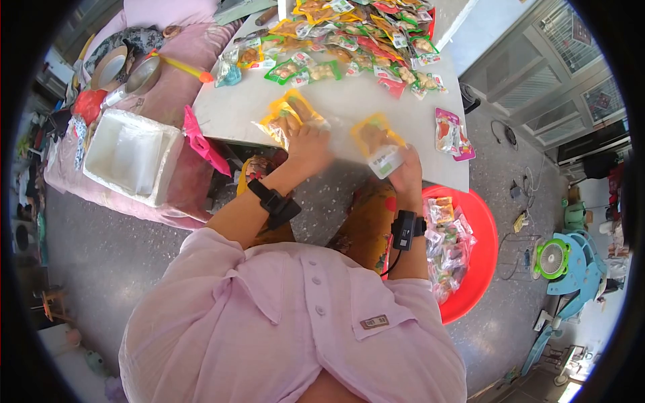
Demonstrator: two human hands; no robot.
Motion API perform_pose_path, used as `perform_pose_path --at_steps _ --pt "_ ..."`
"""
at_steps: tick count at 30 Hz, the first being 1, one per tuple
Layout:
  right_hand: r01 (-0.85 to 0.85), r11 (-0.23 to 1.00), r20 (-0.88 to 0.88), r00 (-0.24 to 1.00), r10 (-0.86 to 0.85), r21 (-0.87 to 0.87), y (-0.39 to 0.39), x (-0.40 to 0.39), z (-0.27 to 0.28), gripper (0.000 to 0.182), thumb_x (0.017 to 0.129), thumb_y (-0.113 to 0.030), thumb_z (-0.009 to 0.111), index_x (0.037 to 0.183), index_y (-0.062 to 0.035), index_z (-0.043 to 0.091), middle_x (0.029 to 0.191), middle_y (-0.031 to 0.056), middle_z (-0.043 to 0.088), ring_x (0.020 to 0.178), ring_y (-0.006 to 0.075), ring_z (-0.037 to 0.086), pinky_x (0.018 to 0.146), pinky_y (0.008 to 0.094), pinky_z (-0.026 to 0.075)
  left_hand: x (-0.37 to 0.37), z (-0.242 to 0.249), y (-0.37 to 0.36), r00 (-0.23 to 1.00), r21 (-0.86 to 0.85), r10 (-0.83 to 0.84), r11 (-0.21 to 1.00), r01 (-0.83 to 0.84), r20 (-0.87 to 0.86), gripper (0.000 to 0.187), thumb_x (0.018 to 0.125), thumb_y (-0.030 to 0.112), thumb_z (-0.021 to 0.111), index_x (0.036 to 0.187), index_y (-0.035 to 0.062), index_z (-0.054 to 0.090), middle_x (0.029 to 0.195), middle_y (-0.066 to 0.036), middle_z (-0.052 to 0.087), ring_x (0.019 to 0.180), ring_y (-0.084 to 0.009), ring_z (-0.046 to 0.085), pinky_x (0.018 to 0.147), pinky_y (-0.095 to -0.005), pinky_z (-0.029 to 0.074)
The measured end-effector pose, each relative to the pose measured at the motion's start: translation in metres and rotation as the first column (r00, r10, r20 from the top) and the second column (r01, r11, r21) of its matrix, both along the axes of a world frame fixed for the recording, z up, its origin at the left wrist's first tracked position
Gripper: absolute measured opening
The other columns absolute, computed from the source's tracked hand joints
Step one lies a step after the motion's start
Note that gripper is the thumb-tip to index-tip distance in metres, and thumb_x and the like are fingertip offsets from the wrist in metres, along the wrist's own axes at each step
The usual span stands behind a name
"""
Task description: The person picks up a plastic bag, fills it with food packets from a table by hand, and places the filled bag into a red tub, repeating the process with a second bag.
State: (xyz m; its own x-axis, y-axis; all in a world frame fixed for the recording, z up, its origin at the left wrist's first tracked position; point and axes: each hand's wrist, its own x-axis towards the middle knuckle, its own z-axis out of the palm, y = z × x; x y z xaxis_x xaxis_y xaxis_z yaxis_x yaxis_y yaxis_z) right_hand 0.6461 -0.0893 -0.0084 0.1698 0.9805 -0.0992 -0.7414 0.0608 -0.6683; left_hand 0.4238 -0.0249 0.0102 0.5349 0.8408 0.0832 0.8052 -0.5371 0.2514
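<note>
My right hand [407, 172] grips the lower edge of a yellow and clear snack packet [373, 136], held over the front of the white table [235, 111]. The packet is slightly blurred, and its white label faces up. My left hand [310, 149] is closed at the near edge of a small bunch of yellow snack packets [290, 111] on the tabletop. Its fingertips are partly hidden against the plastic, and brown food shows through the windows. Beyond both hands lies a large heap of sealed snack packets [356, 41] in yellow, green and red.
Pink-and-white packets [447, 131] lie at the table's right edge. A red basin [485, 232] with several packets stands below on the right. On the left, a white foam box [127, 154] rests on a pink-covered bed, beside a pink plastic bag [201, 142]. A green fan [552, 259] stands right.
</note>
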Motion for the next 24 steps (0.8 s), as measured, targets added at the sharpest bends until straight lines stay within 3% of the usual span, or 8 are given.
perform_pose_path --at_steps 2,5,8,11,17,20,24 --pt "-0.034 0.999 -0.033 0.999 0.034 -0.008 -0.006 -0.004 -0.003 0.019 0.072 -0.005 0.045 0.088 0.0034 0.042 0.091 0.0162 0.052 0.083 0.0274 0.054 0.076 0.0401 0.044 -0.003 0.003 -0.005 0.998 0.001 -0.027 1.000 0.027 0.051 0.044 0.064 0.031 0.056 0.099 0.0043 0.051 0.102 -0.015 0.049 0.101 -0.0310 0.042 0.087 -0.0414 0.033" --pt "-0.080 0.997 -0.026 0.997 0.079 -0.015 -0.013 -0.008 -0.010 0.020 0.071 -0.007 0.046 0.088 0.0037 0.043 0.091 0.0155 0.053 0.083 0.0268 0.054 0.075 0.0391 0.045 -0.007 -0.014 -0.010 0.986 0.326 -0.039 0.945 -0.018 0.165 0.044 0.063 0.029 0.057 0.098 0.0026 0.051 0.100 -0.015 0.050 0.099 -0.0314 0.043 0.087 -0.0408 0.033" --pt "-0.100 0.995 -0.022 0.995 0.100 -0.008 -0.019 -0.010 -0.015 0.021 0.071 -0.008 0.047 0.089 0.0039 0.045 0.089 0.0152 0.054 0.081 0.0257 0.055 0.074 0.0382 0.045 -0.011 -0.014 -0.011 0.974 0.352 -0.083 0.936 0.005 0.209 0.033 0.064 0.023 0.056 0.089 0.0007 0.052 0.095 -0.016 0.051 0.094 -0.0325 0.045 0.086 -0.0404 0.034" --pt "-0.119 0.993 -0.032 0.992 0.119 0.007 -0.023 -0.016 -0.010 0.023 0.071 -0.009 0.049 0.090 0.0043 0.047 0.088 0.0149 0.055 0.080 0.0246 0.056 0.074 0.0374 0.046 -0.013 -0.017 -0.003 0.937 0.348 -0.171 0.936 0.058 0.304 0.020 0.066 0.016 0.052 0.078 0.0000 0.051 0.087 -0.016 0.051 0.087 -0.0338 0.047 0.080 -0.0397 0.037" --pt "-0.193 0.981 -0.033 0.980 0.194 0.022 -0.025 -0.027 -0.005 0.027 0.071 -0.010 0.049 0.093 0.0058 0.050 0.091 0.0146 0.056 0.080 0.0238 0.057 0.074 0.0361 0.046 -0.012 -0.010 0.009 0.905 0.086 -0.087 0.995 0.056 0.416 0.013 0.069 0.012 0.047 0.069 -0.0009 0.048 0.070 -0.018 0.050 0.071 -0.0356 0.049 0.062 -0.0419 0.039" --pt "-0.290 0.955 -0.034 0.955 0.293 0.067 -0.018 -0.034 -0.012 0.029 0.072 -0.011 0.049 0.095 0.0068 0.050 0.093 0.0147 0.056 0.081 0.0236 0.057 0.075 0.0352 0.046 -0.011 -0.004 0.011 0.871 -0.025 -0.009 0.999 0.024 0.491 0.014 0.071 0.013 0.046 0.069 -0.0010 0.048 0.069 -0.019 0.049 0.068 -0.0363 0.048 0.059 -0.0426 0.038" --pt "-0.348 0.931 -0.019 0.936 0.352 0.113 -0.006 -0.048 -0.010 0.032 0.075 -0.017 0.050 0.098 0.0058 0.050 0.095 0.0137 0.056 0.084 0.0233 0.056 0.075 0.0340 0.044 -0.011 0.002 0.007 0.881 0.036 -0.054 0.998 0.043 0.471 0.019 0.072 0.015 0.043 0.066 -0.0010 0.051 0.070 -0.021 0.051 0.071 -0.0372 0.049 0.065 -0.0436 0.039"
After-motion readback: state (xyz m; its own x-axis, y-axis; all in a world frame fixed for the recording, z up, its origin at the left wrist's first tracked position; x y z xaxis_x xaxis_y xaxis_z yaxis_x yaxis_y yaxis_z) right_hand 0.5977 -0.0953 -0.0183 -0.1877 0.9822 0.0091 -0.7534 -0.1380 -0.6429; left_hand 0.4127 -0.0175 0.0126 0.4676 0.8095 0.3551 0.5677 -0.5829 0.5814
